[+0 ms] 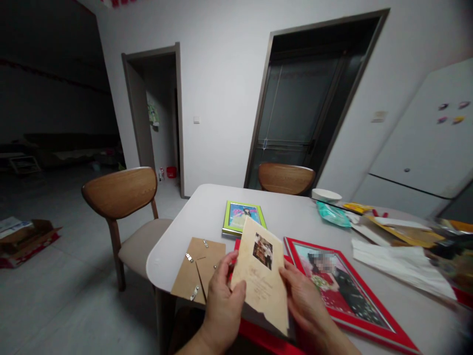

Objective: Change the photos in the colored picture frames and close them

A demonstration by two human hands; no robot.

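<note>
Between both hands I hold a cream printed sheet (263, 281) tilted toward me, with a small photo near its top, script lettering below and a ragged lower edge. My left hand (226, 291) grips its left side, the thumb on the front. On its right edge, my right hand (305, 296) has its thumb closed on the paper. Below the sheet a red frame (258, 335) shows in part. A brown backing board (185, 276) with metal clips and a dark stand strip lies left of my left hand. To the right rests a red picture frame (373, 323) with a photo.
Behind the sheet, a green picture frame (226, 222) lies on the white table (207, 199). White tissue (399, 264), a teal packet (332, 214), a white bowl (326, 195) and yellow packaging (402, 231) crowd the right side. Wooden chairs (123, 192) stand left and beyond the table.
</note>
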